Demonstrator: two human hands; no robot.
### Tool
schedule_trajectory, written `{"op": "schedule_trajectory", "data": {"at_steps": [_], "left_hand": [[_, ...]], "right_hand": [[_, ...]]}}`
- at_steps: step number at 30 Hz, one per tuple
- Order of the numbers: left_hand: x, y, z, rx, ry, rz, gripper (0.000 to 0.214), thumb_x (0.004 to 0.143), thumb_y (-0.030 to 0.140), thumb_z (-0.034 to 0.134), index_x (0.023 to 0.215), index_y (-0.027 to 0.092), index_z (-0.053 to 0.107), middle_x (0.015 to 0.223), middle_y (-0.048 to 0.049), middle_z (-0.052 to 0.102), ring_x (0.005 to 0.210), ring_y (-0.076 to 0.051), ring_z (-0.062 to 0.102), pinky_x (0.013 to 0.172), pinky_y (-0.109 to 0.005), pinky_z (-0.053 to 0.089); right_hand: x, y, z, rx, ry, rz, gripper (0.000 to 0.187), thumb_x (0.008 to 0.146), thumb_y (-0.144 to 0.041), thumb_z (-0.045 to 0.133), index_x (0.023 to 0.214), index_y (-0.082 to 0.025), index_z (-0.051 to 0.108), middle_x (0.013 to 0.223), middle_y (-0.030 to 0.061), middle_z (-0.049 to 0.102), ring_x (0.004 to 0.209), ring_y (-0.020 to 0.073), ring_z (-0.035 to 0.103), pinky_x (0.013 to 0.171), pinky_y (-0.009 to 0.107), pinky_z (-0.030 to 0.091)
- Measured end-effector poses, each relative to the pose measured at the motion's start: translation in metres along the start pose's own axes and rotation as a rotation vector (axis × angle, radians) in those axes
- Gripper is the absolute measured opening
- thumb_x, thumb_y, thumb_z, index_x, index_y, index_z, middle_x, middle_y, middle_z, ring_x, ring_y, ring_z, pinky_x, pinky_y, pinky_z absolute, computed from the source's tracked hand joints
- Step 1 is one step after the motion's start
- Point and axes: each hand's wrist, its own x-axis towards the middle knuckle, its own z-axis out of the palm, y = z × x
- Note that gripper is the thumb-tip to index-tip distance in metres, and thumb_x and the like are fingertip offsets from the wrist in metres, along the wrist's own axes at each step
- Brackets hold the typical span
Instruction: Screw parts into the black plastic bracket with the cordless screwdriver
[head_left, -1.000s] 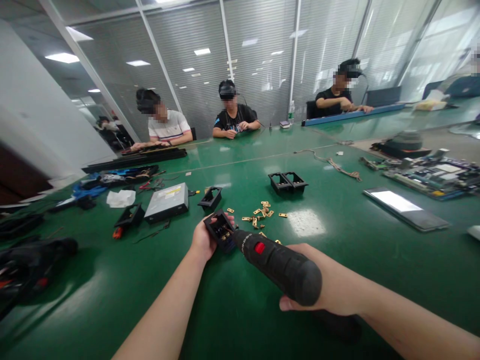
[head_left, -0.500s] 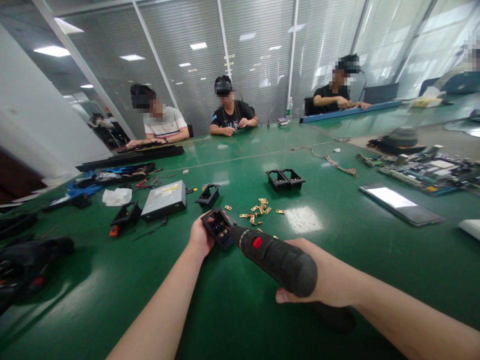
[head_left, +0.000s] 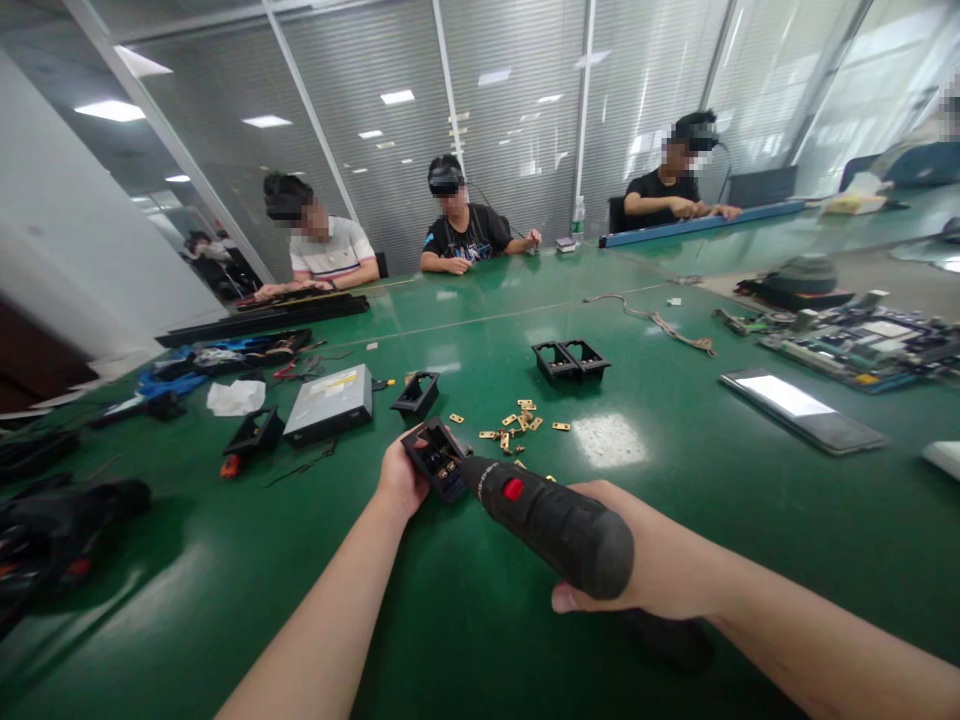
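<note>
My left hand is closed around the side of a small black plastic frame, tilted above the green table, with brass-coloured parts inside it. My right hand grips a black cordless screwdriver with a red switch on top. Its nose points into the frame's right side; the tip is hidden there. Just beyond the frame lie several loose brass plates and small screws. A similar black frame stands behind my left hand, and a joined pair of black frames sits farther right.
Left of my hands are a silver disc drive, another black frame and cables. To the right lie a phone, circuit boards and a cord. Several co-workers sit across the green table, one with a blue bar.
My hands, the frame and the screwdriver hold almost the same place. Across the table, the middle co-worker has reached one hand out to the right, to a small item on the table.
</note>
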Motion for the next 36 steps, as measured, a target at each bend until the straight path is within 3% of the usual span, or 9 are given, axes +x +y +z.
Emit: {"op": "schedule_trajectory", "data": {"at_steps": [10, 19, 27, 36], "left_hand": [[0.0001, -0.0002, -0.0005, 0.004, -0.006, 0.009, 0.027, 0.066, 0.019, 0.052, 0.085, 0.011, 0.069, 0.075, -0.0121, 0.070, 0.068, -0.027, 0.068, 0.066, -0.041, 0.056], [-0.0002, -0.0003, 0.0013, -0.021, 0.071, -0.024, 0.030, 0.066, 0.020, 0.051, 0.090, 0.011, 0.068, 0.076, -0.0115, 0.070, 0.068, -0.027, 0.068, 0.066, -0.041, 0.056], [0.0007, -0.0007, -0.0008, -0.009, 0.009, -0.008, 0.030, 0.065, 0.020, 0.051, 0.088, 0.011, 0.069, 0.074, -0.0116, 0.070, 0.068, -0.027, 0.068, 0.065, -0.040, 0.055], [0.0000, -0.0004, 0.0015, -0.014, 0.026, 0.020, 0.030, 0.064, 0.017, 0.051, 0.088, 0.011, 0.068, 0.074, -0.0097, 0.069, 0.067, -0.026, 0.068, 0.065, -0.039, 0.056]], "right_hand": [[0.0009, 0.0019, 0.0004, -0.016, 0.000, -0.002, 0.045, 0.058, -0.039, 0.088, 0.092, -0.016, 0.070, 0.080, 0.0050, 0.071, 0.076, 0.0259, 0.067, 0.059, 0.031, 0.051], [0.0012, 0.0070, 0.0020, -0.003, 0.016, -0.021, 0.049, 0.057, -0.040, 0.089, 0.096, -0.016, 0.071, 0.083, 0.0045, 0.073, 0.077, 0.0261, 0.069, 0.060, 0.031, 0.052], [0.0025, -0.0005, 0.0015, 0.004, -0.018, 0.017, 0.045, 0.057, -0.034, 0.089, 0.090, -0.015, 0.065, 0.077, 0.0022, 0.069, 0.073, 0.0232, 0.065, 0.058, 0.029, 0.049], [0.0006, 0.0007, 0.0016, -0.009, 0.018, -0.005, 0.042, 0.055, -0.037, 0.089, 0.088, -0.017, 0.072, 0.076, 0.0032, 0.069, 0.073, 0.0248, 0.066, 0.056, 0.030, 0.050]]}}
